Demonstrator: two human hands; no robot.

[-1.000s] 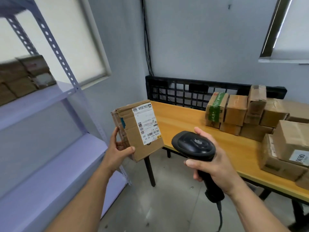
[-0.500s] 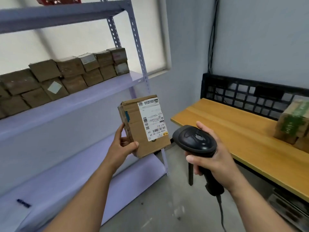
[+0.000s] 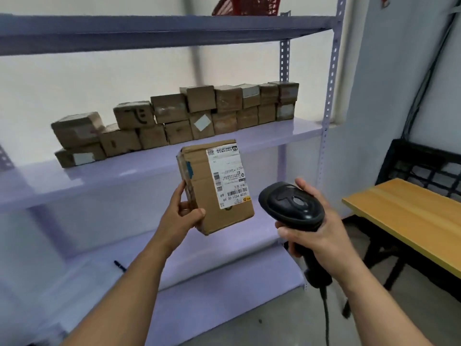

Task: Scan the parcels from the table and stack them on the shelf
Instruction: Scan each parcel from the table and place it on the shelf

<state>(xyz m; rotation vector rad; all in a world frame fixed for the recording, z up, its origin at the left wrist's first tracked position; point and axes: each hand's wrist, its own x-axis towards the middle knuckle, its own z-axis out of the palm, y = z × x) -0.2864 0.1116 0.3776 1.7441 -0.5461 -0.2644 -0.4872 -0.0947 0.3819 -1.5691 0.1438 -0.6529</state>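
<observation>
My left hand grips a brown cardboard parcel by its lower left edge, holding it upright with its white shipping label facing me. My right hand is closed around the handle of a black barcode scanner, just right of the parcel and level with it. Behind them the lilac metal shelf carries two rows of several stacked brown parcels on its middle level. The wooden table shows at the right edge.
A lower shelf level lies below the hands, with a small dark pen-like object on it. A red basket sits on the top level. A black crate stands behind the table. Scanner cable hangs down.
The view has swung left from the table to the shelf, which now fills the frame. Both hands keep the parcel and scanner in the same pose in front of me.
</observation>
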